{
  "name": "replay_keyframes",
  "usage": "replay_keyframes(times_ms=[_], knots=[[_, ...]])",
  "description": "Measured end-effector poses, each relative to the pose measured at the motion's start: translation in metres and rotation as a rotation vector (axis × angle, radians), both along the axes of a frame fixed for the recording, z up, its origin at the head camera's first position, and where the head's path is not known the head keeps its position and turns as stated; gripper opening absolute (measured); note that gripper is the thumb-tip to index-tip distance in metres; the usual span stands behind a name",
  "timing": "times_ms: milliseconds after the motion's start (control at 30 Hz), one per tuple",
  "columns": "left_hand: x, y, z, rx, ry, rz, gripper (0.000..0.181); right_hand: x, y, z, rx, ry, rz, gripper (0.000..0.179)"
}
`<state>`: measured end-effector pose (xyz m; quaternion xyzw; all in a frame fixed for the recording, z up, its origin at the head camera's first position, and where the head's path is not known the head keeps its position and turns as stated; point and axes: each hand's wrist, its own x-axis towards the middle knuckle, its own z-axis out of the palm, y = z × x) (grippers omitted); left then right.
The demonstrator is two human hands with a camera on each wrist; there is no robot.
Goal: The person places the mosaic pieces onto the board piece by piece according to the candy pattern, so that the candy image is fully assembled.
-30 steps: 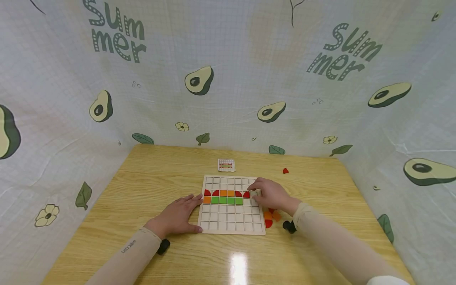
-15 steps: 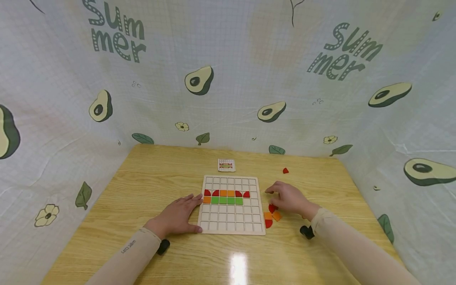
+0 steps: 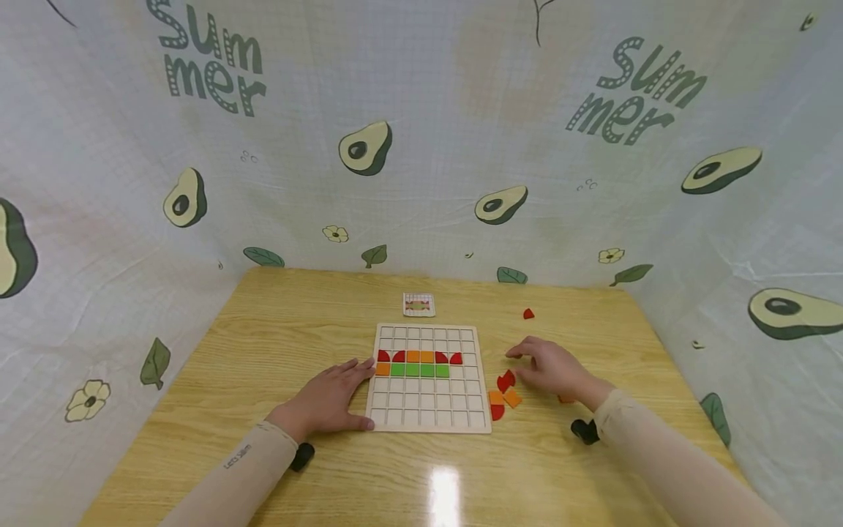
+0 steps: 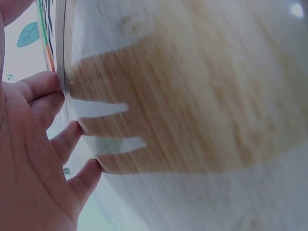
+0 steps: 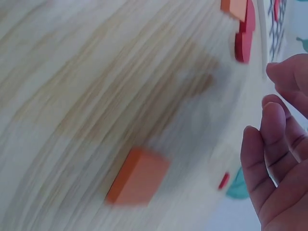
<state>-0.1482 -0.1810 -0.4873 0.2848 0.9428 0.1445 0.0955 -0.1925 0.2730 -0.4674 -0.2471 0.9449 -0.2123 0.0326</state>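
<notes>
A pale gridded board (image 3: 428,419) lies on the table. One of its rows holds red quarter-round tiles and orange square tiles; the row below has an orange square and several green squares (image 3: 413,370). My left hand (image 3: 329,395) rests spread at the board's left side, fingertips and thumb touching its edge. Right of the board, my right hand (image 3: 556,369) hovers with loosely bent fingers and nothing visible in them. Close to its thumb lie red tiles (image 3: 506,380) and orange squares (image 3: 512,398). Another orange square (image 5: 137,178) is on the table under the right wrist, partly hidden in the head view.
A small printed pattern card (image 3: 418,304) lies behind the board. One red quarter-round tile (image 3: 529,314) sits apart at the back right. A printed cloth (image 3: 421,183) surrounds the wooden table (image 3: 316,300) at the back and sides.
My right hand has moved from over the board's right side to the right, above the table, uncovering red tiles. My left hand has stayed at the board's edge.
</notes>
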Motion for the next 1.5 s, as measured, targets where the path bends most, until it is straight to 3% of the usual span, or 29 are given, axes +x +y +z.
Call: replay_keyframes(times_ms=[333,667,1500], knots=[[0.0,0.0,0.002,-0.006,-0.003,0.007,0.098,0.025,0.051,0.01,-0.01,-0.039,-0.014,0.031],[0.0,-0.001,0.0,-0.006,-0.009,0.009,0.099,0.047,0.078,-0.004,-0.069,-0.077,0.006,0.036],[0.002,0.0,0.003,0.013,-0.018,0.007,0.097,0.05,0.082,-0.019,-0.106,0.045,-0.022,0.033]])
